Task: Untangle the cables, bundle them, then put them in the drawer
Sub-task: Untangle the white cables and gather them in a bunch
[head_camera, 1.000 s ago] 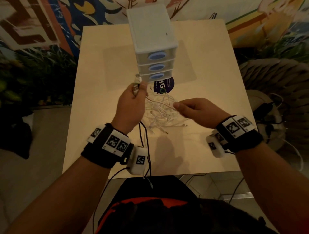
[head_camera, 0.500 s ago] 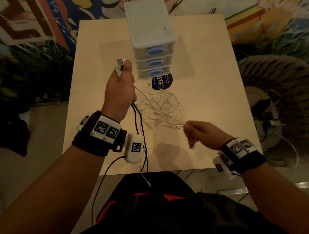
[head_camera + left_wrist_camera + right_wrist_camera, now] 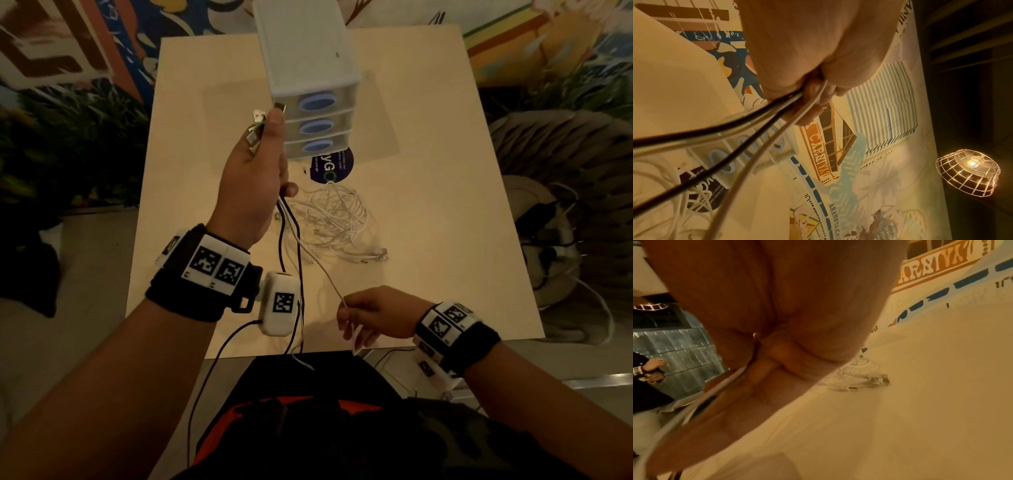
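My left hand (image 3: 255, 171) is raised in front of the white three-drawer unit (image 3: 308, 68) and grips several cables by their plug ends (image 3: 258, 118), black and white strands hanging below it (image 3: 764, 113). One white cable (image 3: 322, 270) runs taut from that hand down to my right hand (image 3: 368, 313), which pinches it near the table's front edge (image 3: 748, 369). A tangled pile of white cables (image 3: 335, 219) lies on the table (image 3: 428, 205) between the hands, below the drawers. All three drawers look closed.
A dark round sticker (image 3: 330, 166) lies on the table by the lowest drawer. Loose plugs (image 3: 375, 255) trail from the pile's right side. A wicker chair (image 3: 561, 164) with cables stands right of the table. Another person's hand (image 3: 652, 365) shows far off.
My right hand has slid down the white cable toward me, from the pile to the table's front edge. My left hand has risen with its plug ends up to the drawers.
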A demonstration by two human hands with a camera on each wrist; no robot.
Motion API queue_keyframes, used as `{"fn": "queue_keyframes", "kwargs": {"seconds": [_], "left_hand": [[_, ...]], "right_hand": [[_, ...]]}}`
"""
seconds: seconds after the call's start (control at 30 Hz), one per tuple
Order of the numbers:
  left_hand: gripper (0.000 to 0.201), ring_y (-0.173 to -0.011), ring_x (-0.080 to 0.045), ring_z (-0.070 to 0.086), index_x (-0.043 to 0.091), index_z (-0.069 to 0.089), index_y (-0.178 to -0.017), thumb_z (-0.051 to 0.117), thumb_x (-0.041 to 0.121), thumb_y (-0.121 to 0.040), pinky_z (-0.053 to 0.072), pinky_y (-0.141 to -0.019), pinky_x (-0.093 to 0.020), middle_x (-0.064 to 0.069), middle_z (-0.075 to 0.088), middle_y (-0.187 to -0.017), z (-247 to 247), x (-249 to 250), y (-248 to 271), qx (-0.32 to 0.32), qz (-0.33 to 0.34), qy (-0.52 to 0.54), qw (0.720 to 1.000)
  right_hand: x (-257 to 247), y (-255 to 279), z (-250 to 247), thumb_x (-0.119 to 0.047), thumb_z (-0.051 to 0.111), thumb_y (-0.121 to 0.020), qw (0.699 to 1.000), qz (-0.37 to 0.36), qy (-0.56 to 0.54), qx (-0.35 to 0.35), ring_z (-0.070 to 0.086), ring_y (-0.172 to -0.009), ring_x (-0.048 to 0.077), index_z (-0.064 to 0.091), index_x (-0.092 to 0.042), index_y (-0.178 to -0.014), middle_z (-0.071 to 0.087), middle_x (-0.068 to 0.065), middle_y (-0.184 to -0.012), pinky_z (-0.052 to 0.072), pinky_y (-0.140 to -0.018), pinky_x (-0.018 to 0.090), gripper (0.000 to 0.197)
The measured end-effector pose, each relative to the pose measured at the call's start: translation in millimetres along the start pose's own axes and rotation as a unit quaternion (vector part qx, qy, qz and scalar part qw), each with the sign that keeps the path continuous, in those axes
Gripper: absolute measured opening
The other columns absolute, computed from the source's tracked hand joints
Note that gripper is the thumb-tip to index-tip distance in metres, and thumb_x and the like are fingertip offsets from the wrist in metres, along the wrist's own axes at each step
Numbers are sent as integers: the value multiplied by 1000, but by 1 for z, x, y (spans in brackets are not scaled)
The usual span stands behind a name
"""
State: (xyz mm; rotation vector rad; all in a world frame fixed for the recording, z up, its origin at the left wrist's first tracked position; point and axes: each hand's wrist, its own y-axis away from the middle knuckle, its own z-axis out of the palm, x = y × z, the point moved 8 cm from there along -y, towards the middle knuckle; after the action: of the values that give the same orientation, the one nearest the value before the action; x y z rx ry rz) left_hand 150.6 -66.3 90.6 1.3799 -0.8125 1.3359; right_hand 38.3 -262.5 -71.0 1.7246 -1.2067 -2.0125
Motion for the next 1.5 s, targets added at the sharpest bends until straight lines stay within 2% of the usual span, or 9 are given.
{"fn": "queue_keyframes", "kwargs": {"seconds": [0.13,0.33,0.6,0.8,0.93,1.03,1.17,1.33,1.5], "left_hand": [[39,-49,-12,34,19,40,-75,43,39,-109,50,-53,-30,6,34,-55,3,-1,0,-12,-14,2,1000],[43,-45,-13,18,21,33,-71,43,38,-109,19,-45,-26,4,26,-53,17,-7,9,-68,-39,7,997],[42,-47,-13,19,25,46,-64,62,16,-101,25,-49,-29,6,22,-55,21,-9,17,-90,-50,-36,994],[27,-57,-15,43,3,46,-76,57,5,-101,44,-63,-35,3,41,-57,38,-7,24,-130,-4,-44,991],[17,-64,-24,48,11,55,-84,60,11,-101,47,-65,-29,-8,46,-62,27,-3,17,-106,7,-65,992],[25,-67,-15,57,16,45,-82,60,7,-100,50,-68,-24,-2,51,-66,20,-2,17,-104,1,-49,993],[13,-72,-12,71,6,68,-109,64,13,-99,56,-58,-28,0,68,-73,27,-3,25,-143,16,-149,978],[24,-97,-25,74,16,74,-120,63,22,-100,56,-96,-39,-7,76,-84,35,-19,27,-171,-56,-109,978],[22,-91,-28,74,16,76,-117,61,20,-101,57,-92,-38,-6,62,-58,42,-25,29,-195,-57,-119,972]], "right_hand": [[4,-7,-5,-27,52,-104,996,8,85,-11,76,-84,19,72,-14,-106,78,5,-96,61,-86,37,24],[9,-16,-12,-44,66,-95,972,6,233,12,68,-72,-2,73,-34,-117,76,-11,-90,50,-79,22,26],[-84,32,-92,-53,80,-76,964,-124,189,141,65,-98,3,30,-41,-153,55,-13,-128,56,-88,28,93],[-163,29,-83,-41,75,-88,956,-228,78,170,62,-118,2,43,-30,-141,63,-7,-132,50,-104,27,63],[-163,1,-59,-21,65,-98,964,-229,-47,125,71,-80,22,50,-19,-132,70,3,-89,60,-87,52,37],[-157,-1,-55,-31,54,-104,966,-209,-37,149,51,-56,8,48,-28,-140,57,-16,-64,54,-65,38,37],[-150,3,-45,-37,47,-106,968,-173,71,167,53,-62,-11,68,-21,-109,63,-18,-85,38,-67,16,27],[-141,7,-46,-36,46,-106,956,-172,80,223,52,-82,12,68,-4,-113,57,-3,-104,44,-81,28,39],[-135,2,-54,-33,51,-105,945,-202,49,254,64,-96,21,66,-12,-112,65,3,-112,53,-88,36,26]]}}
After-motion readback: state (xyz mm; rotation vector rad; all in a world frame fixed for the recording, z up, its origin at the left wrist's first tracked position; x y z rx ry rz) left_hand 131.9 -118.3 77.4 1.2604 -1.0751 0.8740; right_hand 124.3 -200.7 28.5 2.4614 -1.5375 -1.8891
